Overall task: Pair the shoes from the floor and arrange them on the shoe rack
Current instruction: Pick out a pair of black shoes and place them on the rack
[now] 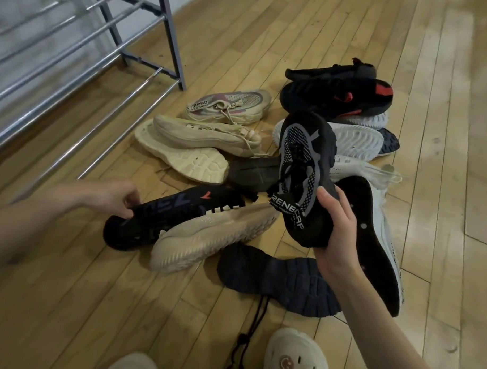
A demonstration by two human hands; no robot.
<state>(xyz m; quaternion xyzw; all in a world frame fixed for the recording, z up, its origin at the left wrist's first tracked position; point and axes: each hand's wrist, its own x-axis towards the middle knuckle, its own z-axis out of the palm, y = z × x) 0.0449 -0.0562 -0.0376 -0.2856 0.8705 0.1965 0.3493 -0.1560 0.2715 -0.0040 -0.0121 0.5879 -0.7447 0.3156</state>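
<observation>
While our right hand (338, 237) clamps a black-and-grey mesh shoe (303, 178) by its heel end, thumb on the collar and fingers curled under, the shoe is lifted off the floor (81, 303) with its toe pointing away from the grip. Our left hand (117, 198) pinches the heel of a black sneaker (164, 217) lying on the floor, out to the left of the right grip. A beige-soled shoe (207, 238) lies against that sneaker, between the two grips. Below the right grip, a dark shoe (283, 282) lies sole up, drawstring trailing toward us. Just right of the grip, behind the wrist, a white shoe with a black insole (378, 244) lies on the floor. Beyond the held toe we see white soles (354, 138) and a black-and-red pair (339, 96). Up and left of the grip lie two cream shoes (188, 143) and a grey-pink sneaker (228, 105). The shoe rack (76, 51), metal bars, stands far left of the pile, well apart from both grips. Two cream clogs (294, 357) show nearest to us, below the right forearm.
</observation>
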